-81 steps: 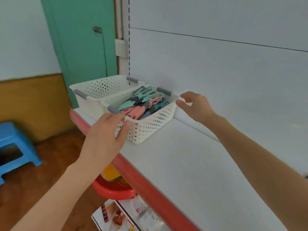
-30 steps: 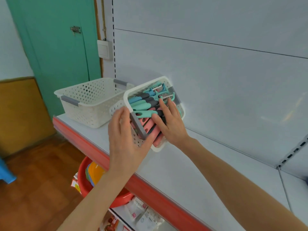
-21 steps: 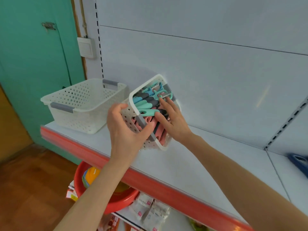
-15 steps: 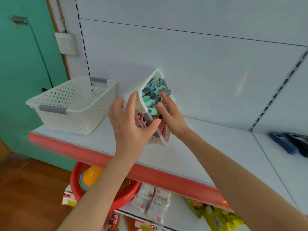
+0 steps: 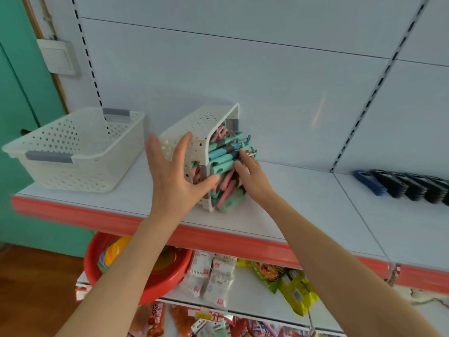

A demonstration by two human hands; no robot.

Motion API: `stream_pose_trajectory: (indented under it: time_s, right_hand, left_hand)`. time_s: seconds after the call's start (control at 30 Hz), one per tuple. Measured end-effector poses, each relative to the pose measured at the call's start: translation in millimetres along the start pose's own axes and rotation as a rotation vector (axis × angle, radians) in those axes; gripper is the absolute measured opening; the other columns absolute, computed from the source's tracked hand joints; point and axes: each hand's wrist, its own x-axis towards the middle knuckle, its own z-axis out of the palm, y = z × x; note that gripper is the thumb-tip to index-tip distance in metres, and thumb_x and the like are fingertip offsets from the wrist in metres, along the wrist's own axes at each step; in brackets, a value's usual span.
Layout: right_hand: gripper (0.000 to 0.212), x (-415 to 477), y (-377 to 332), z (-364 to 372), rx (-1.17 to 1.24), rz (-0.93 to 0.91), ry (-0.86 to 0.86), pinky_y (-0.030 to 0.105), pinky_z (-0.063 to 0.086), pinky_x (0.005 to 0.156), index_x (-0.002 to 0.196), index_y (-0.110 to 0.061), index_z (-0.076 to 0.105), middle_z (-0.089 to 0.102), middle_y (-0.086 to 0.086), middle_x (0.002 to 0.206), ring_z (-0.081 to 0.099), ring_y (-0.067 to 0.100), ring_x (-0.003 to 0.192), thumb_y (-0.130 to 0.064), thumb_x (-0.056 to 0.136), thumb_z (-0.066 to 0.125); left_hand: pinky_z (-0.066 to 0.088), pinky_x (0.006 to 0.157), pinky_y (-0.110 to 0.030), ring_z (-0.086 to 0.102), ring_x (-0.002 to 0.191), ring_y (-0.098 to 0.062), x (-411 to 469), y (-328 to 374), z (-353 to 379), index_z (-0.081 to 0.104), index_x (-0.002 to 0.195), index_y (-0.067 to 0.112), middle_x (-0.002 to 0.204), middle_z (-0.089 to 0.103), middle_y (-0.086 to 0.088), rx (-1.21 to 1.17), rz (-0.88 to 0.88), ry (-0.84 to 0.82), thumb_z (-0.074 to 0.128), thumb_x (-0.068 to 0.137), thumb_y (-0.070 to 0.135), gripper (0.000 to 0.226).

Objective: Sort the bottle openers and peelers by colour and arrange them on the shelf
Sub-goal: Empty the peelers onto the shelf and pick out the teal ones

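Observation:
A white perforated basket (image 5: 201, 122) lies tipped on its side on the white shelf (image 5: 303, 210), its opening facing right. Teal, pink and grey-handled peelers and openers (image 5: 224, 154) are spilling out of it; the lowest ones touch the shelf. My left hand (image 5: 175, 181) holds the basket, fingers spread over its underside and thumb hooked round the rim. My right hand (image 5: 252, 176) presses straight fingers against the tools at the opening.
A second white basket (image 5: 80, 147), empty, stands upright to the left. Dark blue and black tools (image 5: 401, 186) lie in a row at the far right of the shelf. Below the red shelf edge are a red basin (image 5: 170, 271) and snack packets (image 5: 213, 271).
Both hands lifted the full basket away from the empty one and tipped it over to the right. Its tools now slide out onto the shelf against my right hand.

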Motion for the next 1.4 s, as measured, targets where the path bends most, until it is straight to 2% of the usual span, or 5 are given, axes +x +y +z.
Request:
stream_pose_trajectory:
  time_s: [0.43,0.6,0.87,1.13,1.4]
  right_hand:
    - [0.098,8.7,13.5,-5.9,0.056,0.140,-0.003,0.044,0.044,0.101,0.138,-0.032,0.035,0.047,0.005,0.133,0.050,0.023,0.121,-0.081,0.055,0.054]
    - [0.083,-1.3,21.5,-28.3,0.062,0.165,0.000,0.042,0.042,0.103,0.140,-0.029,0.032,0.047,0.007,0.133,0.049,0.024,0.120,-0.065,0.070,0.059]
    - [0.062,-15.5,50.5,-80.7,-0.108,0.287,0.048,0.044,0.040,0.102,0.130,-0.020,0.046,0.057,0.007,0.124,0.045,0.029,0.122,-0.060,0.082,0.051]
    - [0.073,-33.9,53.6,-80.2,-0.227,0.239,0.180,0.047,0.022,0.114,0.146,-0.025,0.023,0.013,0.018,0.151,0.015,0.033,0.140,-0.059,0.086,0.046]
    - [0.066,-42.6,42.5,-69.4,-0.248,0.080,0.184,0.045,0.009,0.117,0.146,-0.033,0.020,0.003,0.010,0.156,-0.001,0.025,0.144,-0.059,0.088,0.040]
  left_hand:
    - [0.037,0.102,-0.048,0.033,0.126,-0.032,-1.8,16.7,7.0,0.020,0.145,0.023,0.139,0.029,-0.019,0.040,-0.101,0.018,0.073,0.061,0.049,0.103]
    - [0.035,0.096,-0.034,0.034,0.122,-0.026,-5.9,35.3,18.6,0.024,0.144,0.022,0.132,0.035,-0.016,0.004,-0.068,0.024,0.082,0.062,0.036,0.101]
    - [0.043,0.090,-0.043,0.038,0.119,-0.036,-7.5,73.0,53.9,0.031,0.140,0.025,0.130,0.036,-0.021,0.070,0.048,-0.030,0.078,0.059,0.042,0.095]
    - [0.025,0.109,-0.048,0.008,0.141,-0.035,-8.6,67.6,51.3,0.015,0.146,0.032,0.150,0.009,-0.023,0.019,0.017,-0.167,0.078,0.061,0.047,0.106]
    - [0.046,0.087,-0.041,0.039,0.121,-0.030,-5.1,74.2,45.6,0.030,0.141,0.032,0.130,0.038,-0.017,0.052,0.128,-0.119,0.080,0.055,0.051,0.102]
